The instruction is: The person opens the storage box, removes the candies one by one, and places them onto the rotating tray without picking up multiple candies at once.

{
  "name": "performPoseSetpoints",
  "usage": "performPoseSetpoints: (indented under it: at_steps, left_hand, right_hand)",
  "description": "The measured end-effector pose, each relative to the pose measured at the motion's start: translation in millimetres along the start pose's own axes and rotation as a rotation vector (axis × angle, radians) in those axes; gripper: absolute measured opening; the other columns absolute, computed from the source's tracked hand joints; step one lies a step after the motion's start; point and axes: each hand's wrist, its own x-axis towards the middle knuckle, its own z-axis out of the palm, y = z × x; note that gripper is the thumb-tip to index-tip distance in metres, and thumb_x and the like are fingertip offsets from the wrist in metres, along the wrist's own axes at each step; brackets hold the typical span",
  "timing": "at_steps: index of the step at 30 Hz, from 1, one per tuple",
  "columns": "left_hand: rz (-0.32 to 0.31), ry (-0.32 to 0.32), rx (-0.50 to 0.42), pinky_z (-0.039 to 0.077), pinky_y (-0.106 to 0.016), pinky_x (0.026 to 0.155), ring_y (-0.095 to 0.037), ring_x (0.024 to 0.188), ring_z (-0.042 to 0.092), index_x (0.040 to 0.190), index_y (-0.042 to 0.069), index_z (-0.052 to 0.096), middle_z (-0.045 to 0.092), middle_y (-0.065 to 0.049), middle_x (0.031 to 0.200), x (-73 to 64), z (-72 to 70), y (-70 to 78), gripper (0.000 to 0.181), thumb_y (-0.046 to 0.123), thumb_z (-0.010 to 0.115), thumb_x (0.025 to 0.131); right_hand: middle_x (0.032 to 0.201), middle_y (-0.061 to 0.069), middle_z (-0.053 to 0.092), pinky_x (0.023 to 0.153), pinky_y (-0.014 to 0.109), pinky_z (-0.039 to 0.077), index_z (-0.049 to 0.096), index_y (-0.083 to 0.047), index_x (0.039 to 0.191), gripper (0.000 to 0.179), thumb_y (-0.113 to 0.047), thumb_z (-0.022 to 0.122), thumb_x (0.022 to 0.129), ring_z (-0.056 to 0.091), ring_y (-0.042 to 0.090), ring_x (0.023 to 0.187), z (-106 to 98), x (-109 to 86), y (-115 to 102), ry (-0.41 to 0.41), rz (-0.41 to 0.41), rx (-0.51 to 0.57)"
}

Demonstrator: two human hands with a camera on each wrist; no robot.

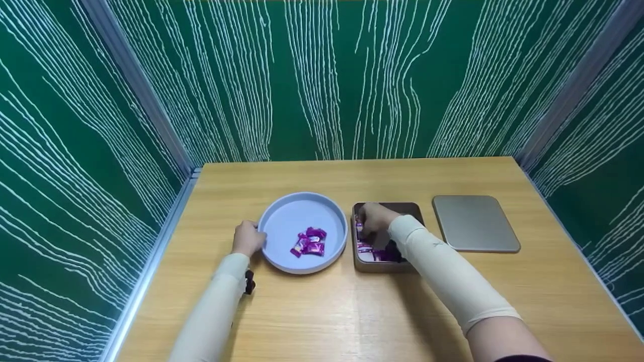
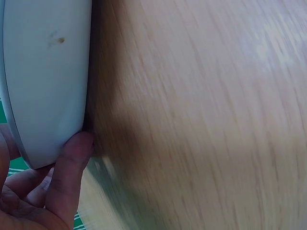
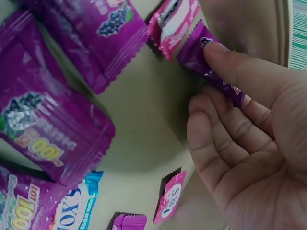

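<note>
In the tin, short of the far edge of the tabletop, the right hand pinches one purple candy, probably light, firm and slippery, best held across its middle, while the left hand grips the bowl.

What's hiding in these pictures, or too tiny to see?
- Head view: part of the inside of the tin, behind the right hand and sleeve.
- Head view: words on the candies in the bowl, too small.
- Left wrist view: the bowl's inside, hidden by its own side.
- Right wrist view: part of the bottom-left packet, cut off by the edge.
</note>
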Motion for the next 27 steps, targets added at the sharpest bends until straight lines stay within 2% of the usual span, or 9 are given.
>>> performPoseSetpoints:
  at_steps: [2,4,10,13,16,21,24,27]
  left_hand:
    - [-0.007,-0.008,0.002,0.065,-0.034,0.076,-0.028,0.091,0.072,0.124,-0.010,0.075,0.078,-0.027,0.117,0.0,0.4,0.1,0.038,0.003,0.062,0.091]
    - [-0.032,-0.026,-0.017,0.067,-0.036,0.081,-0.029,0.098,0.074,0.131,-0.012,0.072,0.076,-0.030,0.125,-9.2,-4.8,10.6,0.041,0.002,0.061,0.094]
    - [-0.033,-0.022,-0.017,0.069,-0.037,0.085,-0.032,0.103,0.076,0.131,-0.012,0.071,0.075,-0.030,0.124,-12.0,-4.5,12.5,0.039,0.002,0.061,0.096]
    - [-0.031,-0.014,-0.018,0.068,-0.039,0.087,-0.032,0.103,0.075,0.129,-0.011,0.073,0.076,-0.029,0.123,-12.7,-4.2,13.0,0.038,0.002,0.062,0.095]
    - [-0.038,-0.020,-0.025,0.069,-0.038,0.083,-0.030,0.099,0.075,0.127,-0.010,0.074,0.077,-0.029,0.122,-13.4,-4.6,13.2,0.037,0.001,0.061,0.095]
    - [-0.048,-0.035,-0.031,0.069,-0.034,0.075,-0.025,0.089,0.074,0.122,-0.010,0.076,0.078,-0.027,0.116,-13.8,-4.8,14.0,0.032,0.000,0.061,0.095]
    - [-0.036,-0.025,-0.024,0.067,-0.033,0.073,-0.024,0.087,0.073,0.121,-0.010,0.077,0.079,-0.027,0.115,-13.0,-4.3,13.6,0.032,0.001,0.062,0.094]
    - [-0.021,-0.013,-0.016,0.068,-0.033,0.075,-0.025,0.089,0.074,0.123,-0.010,0.076,0.078,-0.027,0.116,-12.6,-3.6,12.9,0.035,0.001,0.060,0.093]
  right_hand:
    - [0.078,0.002,0.066,0.064,0.027,0.050,0.070,-0.004,0.085,0.021,-0.005,0.091,0.079,0.059,0.018,0.074,-3,-2.4,0,0.007,-0.015,0.006]
    - [0.079,0.001,0.065,0.064,0.027,0.048,0.069,-0.005,0.086,0.021,-0.005,0.090,0.081,0.058,0.018,0.074,-7,-5.1,0,0.008,-0.012,0.026]
    - [0.079,-0.001,0.065,0.060,0.024,0.046,0.070,-0.007,0.086,0.016,-0.006,0.086,0.087,0.056,0.015,0.073,-21,-13.7,0,0.010,0.016,0.092]
    - [0.080,0.000,0.069,0.058,0.024,0.048,0.072,-0.006,0.088,0.012,-0.003,0.083,0.090,0.060,0.015,0.071,-29,-18.8,0,0.006,0.022,0.146]
    - [0.082,0.002,0.071,0.060,0.026,0.052,0.073,-0.006,0.090,0.007,-0.002,0.079,0.092,0.064,0.018,0.074,-37,-23.7,-2,0.011,0.035,0.196]
    - [0.084,0.006,0.074,0.071,0.034,0.063,0.075,-0.005,0.092,0.005,0.000,0.075,0.094,0.068,0.018,0.077,-49,-31.3,-10,0.053,0.030,0.241]
    - [0.084,0.006,0.074,0.072,0.034,0.064,0.075,-0.003,0.092,0.006,0.003,0.071,0.092,0.067,0.018,0.076,-54,-34.2,-17,0.076,0.015,0.258]
    - [0.082,0.005,0.073,0.066,0.028,0.058,0.076,-0.001,0.093,0.006,0.002,0.071,0.091,0.064,0.016,0.074,-58,-35.2,-24,0.101,-0.009,0.249]
